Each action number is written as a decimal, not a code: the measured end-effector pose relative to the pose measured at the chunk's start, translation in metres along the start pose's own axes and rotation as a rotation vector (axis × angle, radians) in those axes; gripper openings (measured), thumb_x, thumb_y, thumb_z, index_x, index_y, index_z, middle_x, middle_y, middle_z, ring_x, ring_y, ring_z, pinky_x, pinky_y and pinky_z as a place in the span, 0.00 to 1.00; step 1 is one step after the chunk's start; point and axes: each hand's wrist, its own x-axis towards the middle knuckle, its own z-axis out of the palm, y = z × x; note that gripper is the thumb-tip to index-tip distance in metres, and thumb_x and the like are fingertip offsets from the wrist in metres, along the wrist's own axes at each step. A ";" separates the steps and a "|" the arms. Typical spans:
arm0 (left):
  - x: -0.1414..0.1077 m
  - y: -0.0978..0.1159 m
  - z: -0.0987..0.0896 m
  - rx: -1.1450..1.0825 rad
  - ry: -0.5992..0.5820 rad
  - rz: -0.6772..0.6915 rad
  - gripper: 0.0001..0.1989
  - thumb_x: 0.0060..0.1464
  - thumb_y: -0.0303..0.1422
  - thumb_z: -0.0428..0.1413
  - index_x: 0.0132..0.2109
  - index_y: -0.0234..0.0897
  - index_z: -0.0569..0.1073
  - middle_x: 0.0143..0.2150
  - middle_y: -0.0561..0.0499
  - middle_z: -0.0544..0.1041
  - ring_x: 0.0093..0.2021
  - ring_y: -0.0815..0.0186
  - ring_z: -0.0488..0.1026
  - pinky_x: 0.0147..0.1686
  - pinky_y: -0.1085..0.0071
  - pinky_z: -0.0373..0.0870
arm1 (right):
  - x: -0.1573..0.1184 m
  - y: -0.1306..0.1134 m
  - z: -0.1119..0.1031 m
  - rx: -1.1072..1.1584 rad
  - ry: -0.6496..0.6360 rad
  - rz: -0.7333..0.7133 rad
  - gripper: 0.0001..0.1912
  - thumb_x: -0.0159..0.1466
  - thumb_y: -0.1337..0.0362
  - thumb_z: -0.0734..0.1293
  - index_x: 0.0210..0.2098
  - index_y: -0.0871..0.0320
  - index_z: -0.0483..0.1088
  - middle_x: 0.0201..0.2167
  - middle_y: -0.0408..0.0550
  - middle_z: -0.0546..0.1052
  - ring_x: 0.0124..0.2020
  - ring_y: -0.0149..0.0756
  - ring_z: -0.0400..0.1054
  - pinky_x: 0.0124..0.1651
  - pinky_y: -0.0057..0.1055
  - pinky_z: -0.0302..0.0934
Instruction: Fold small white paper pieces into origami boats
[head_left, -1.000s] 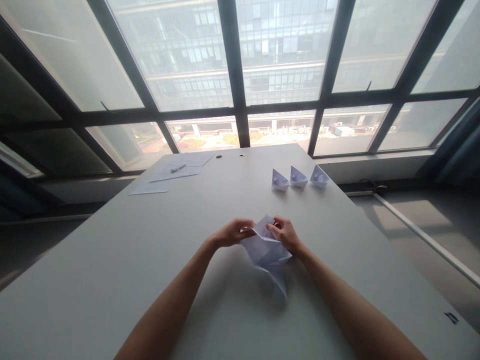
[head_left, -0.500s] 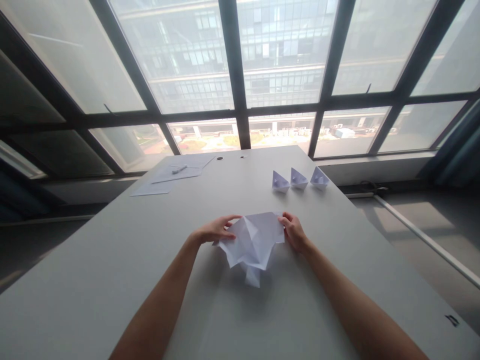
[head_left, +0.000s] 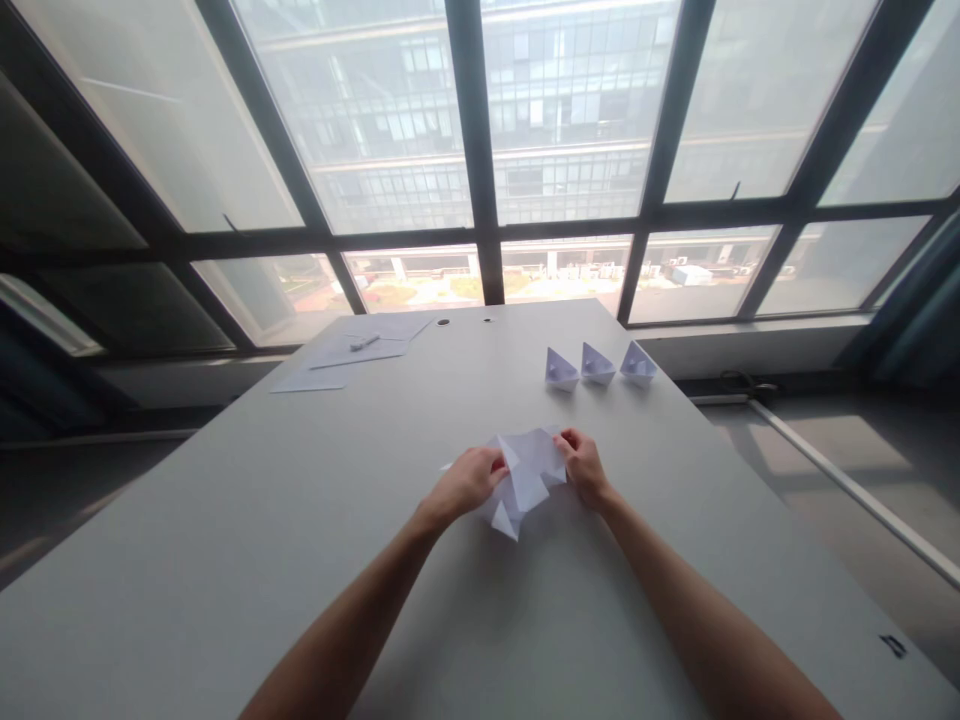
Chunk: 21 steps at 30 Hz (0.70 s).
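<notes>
Creased, folded white paper point(head_left: 532, 470) is held over the smooth white counter point(head_left: 315, 500): the bare left hand point(head_left: 465, 482) pinches its left side between thumb and fingers, the bare right hand point(head_left: 583, 466) its right edge likewise. Three boat-like white paper shapes point(head_left: 598, 368) stand in a row beyond.

L hand point(head_left: 466, 482) hides part of folded paper point(head_left: 531, 462), some of its fingers hidden too. Forearms point(head_left: 716, 610), this side of folded paper, cut by btm edge; table point(head_left: 225, 560) too. Obj point(head_left: 365, 342) on sheets point(head_left: 311, 378), beyond & L of folded paper: too small to ID.
</notes>
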 end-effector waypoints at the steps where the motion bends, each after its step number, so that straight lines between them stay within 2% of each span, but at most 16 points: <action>1: -0.002 -0.002 0.002 0.001 -0.007 0.008 0.11 0.61 0.34 0.51 0.37 0.37 0.77 0.34 0.48 0.78 0.34 0.61 0.75 0.39 0.69 0.68 | 0.001 0.000 -0.001 -0.025 0.022 0.007 0.19 0.59 0.47 0.65 0.28 0.58 0.68 0.23 0.41 0.69 0.24 0.31 0.59 0.26 0.28 0.54; 3: -0.009 -0.006 0.004 0.031 -0.029 -0.012 0.10 0.58 0.36 0.54 0.42 0.38 0.77 0.41 0.47 0.78 0.40 0.59 0.75 0.43 0.67 0.68 | 0.003 0.000 -0.004 -0.079 0.065 0.020 0.19 0.58 0.48 0.65 0.29 0.59 0.70 0.24 0.42 0.70 0.25 0.32 0.60 0.27 0.28 0.55; 4: -0.014 -0.008 0.005 0.061 -0.053 -0.027 0.13 0.55 0.37 0.57 0.46 0.39 0.76 0.45 0.47 0.77 0.44 0.57 0.74 0.46 0.66 0.68 | 0.005 0.001 -0.005 -0.100 0.079 0.027 0.19 0.58 0.48 0.65 0.29 0.59 0.70 0.24 0.43 0.71 0.25 0.32 0.61 0.27 0.28 0.55; 8: -0.031 -0.012 0.008 0.170 -0.112 -0.076 0.36 0.45 0.43 0.64 0.61 0.41 0.68 0.57 0.43 0.70 0.57 0.47 0.66 0.56 0.58 0.63 | 0.011 0.004 -0.014 -0.153 0.073 0.045 0.18 0.55 0.49 0.67 0.27 0.60 0.70 0.21 0.44 0.71 0.23 0.33 0.61 0.25 0.29 0.55; 10: -0.038 -0.011 0.011 0.168 -0.133 -0.087 0.42 0.44 0.44 0.65 0.65 0.40 0.63 0.63 0.41 0.65 0.61 0.46 0.62 0.59 0.56 0.60 | 0.012 0.000 -0.017 -0.180 0.084 0.053 0.16 0.54 0.51 0.67 0.29 0.60 0.71 0.22 0.46 0.72 0.25 0.36 0.64 0.27 0.31 0.58; 13: -0.046 -0.010 0.013 0.154 -0.147 -0.093 0.47 0.46 0.46 0.64 0.70 0.40 0.55 0.68 0.39 0.59 0.65 0.44 0.56 0.62 0.54 0.56 | 0.007 -0.028 -0.018 -0.269 0.157 -0.036 0.17 0.54 0.57 0.68 0.40 0.60 0.73 0.36 0.54 0.75 0.37 0.44 0.68 0.39 0.38 0.64; 14: -0.048 -0.009 0.014 0.150 -0.148 -0.096 0.49 0.46 0.47 0.63 0.71 0.40 0.53 0.69 0.39 0.57 0.66 0.44 0.55 0.62 0.53 0.55 | 0.002 -0.043 -0.016 -0.354 0.174 -0.161 0.18 0.56 0.59 0.67 0.44 0.59 0.73 0.42 0.57 0.75 0.44 0.47 0.67 0.44 0.40 0.63; 15: -0.050 -0.008 0.015 0.146 -0.148 -0.098 0.51 0.46 0.49 0.63 0.71 0.40 0.51 0.70 0.38 0.55 0.67 0.43 0.53 0.63 0.52 0.54 | -0.005 -0.059 -0.012 -0.430 0.125 -0.293 0.17 0.58 0.60 0.66 0.46 0.57 0.73 0.47 0.58 0.74 0.49 0.49 0.66 0.48 0.41 0.63; 17: -0.052 -0.005 0.017 0.138 -0.146 -0.104 0.53 0.46 0.55 0.61 0.72 0.39 0.49 0.71 0.36 0.54 0.68 0.41 0.52 0.63 0.50 0.53 | -0.024 -0.087 -0.001 -0.531 -0.123 -0.438 0.14 0.63 0.62 0.63 0.46 0.53 0.74 0.48 0.54 0.74 0.51 0.46 0.66 0.52 0.41 0.60; 19: -0.052 -0.004 0.019 0.129 -0.146 -0.113 0.52 0.50 0.60 0.56 0.72 0.37 0.49 0.71 0.35 0.53 0.69 0.40 0.50 0.64 0.48 0.51 | -0.045 -0.103 0.013 -0.680 -0.341 -0.403 0.11 0.65 0.63 0.62 0.42 0.51 0.76 0.42 0.51 0.77 0.43 0.43 0.70 0.48 0.37 0.61; 21: -0.051 -0.004 0.021 0.105 -0.151 -0.123 0.47 0.56 0.62 0.46 0.72 0.37 0.49 0.72 0.36 0.52 0.70 0.42 0.49 0.64 0.47 0.49 | -0.064 -0.103 0.022 -0.909 -0.451 -0.242 0.11 0.66 0.62 0.61 0.38 0.53 0.76 0.37 0.53 0.79 0.39 0.43 0.72 0.44 0.36 0.62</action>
